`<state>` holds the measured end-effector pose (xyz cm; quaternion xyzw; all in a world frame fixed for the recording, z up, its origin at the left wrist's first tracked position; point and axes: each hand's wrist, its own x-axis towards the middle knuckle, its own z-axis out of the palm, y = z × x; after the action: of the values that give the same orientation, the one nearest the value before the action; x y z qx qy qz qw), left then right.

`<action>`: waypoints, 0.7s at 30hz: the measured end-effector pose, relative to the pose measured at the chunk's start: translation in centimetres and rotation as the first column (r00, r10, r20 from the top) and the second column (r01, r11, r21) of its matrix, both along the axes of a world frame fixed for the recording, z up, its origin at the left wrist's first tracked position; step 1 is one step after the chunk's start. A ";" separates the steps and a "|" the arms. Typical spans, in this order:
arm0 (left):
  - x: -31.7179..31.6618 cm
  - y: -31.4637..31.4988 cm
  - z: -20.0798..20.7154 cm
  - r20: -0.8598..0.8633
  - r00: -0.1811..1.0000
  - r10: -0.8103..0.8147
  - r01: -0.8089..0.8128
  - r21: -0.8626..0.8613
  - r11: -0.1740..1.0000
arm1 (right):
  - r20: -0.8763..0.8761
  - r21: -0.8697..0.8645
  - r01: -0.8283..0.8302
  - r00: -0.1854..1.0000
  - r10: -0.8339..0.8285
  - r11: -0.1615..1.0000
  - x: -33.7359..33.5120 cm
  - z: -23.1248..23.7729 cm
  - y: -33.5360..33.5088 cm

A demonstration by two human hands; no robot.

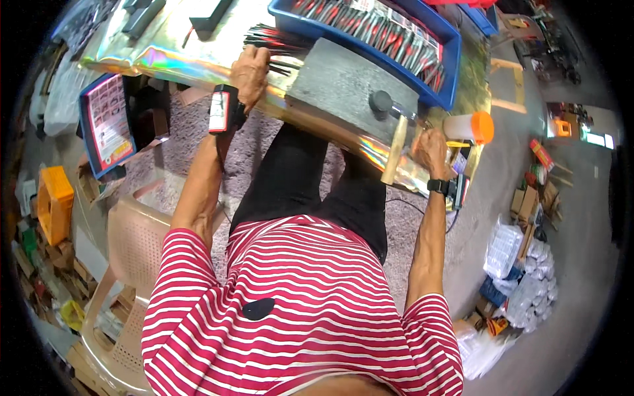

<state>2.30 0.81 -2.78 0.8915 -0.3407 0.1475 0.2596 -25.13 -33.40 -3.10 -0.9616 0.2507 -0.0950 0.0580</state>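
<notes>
My left hand [251, 74] is curled over a loose bundle of thin black and red rods [281, 41] at the table's near edge. The fingertips are partly hidden among them. A grey block with a flat top [343, 82] lies in front of me. On it rests a hammer with a round black face and a wooden handle [395, 150], which juts over the near edge. My right hand [430, 150] is closed just right of the hammer; whatever its fingers hold is hidden. Beside that hand lies a white jar with an orange lid [465, 127].
Behind the block stands a blue tray [451, 76] filled with rows of black and red pieces. Black cases [210, 14] lie at the far left of the shiny-covered table. A plastic chair [135, 241] is at my left, a yellow crate [55, 203] beyond it. Wrapped packages [531, 290] lie on the right floor.
</notes>
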 end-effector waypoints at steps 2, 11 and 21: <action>-0.1 0.3 -0.4 0.072 0.997 0.026 -0.023 -0.032 0.999 | 0.062 0.114 0.046 0.997 -0.053 0.992 0.0 0.1 0.8; -1.1 0.6 0.3 0.023 1.000 -0.001 0.001 -0.004 1.000 | 0.357 0.591 0.045 0.881 -0.310 0.806 -0.5 -0.2 2.8; -0.8 0.2 0.7 -0.014 1.000 -0.015 0.010 -0.313 0.950 | 0.357 0.824 0.003 0.774 -0.523 0.567 0.0 2.6 5.7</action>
<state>1.53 0.97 -2.07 0.8381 -0.3165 0.1906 0.4014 -25.18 -27.73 -0.54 -0.7087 0.3850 -0.2644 0.5288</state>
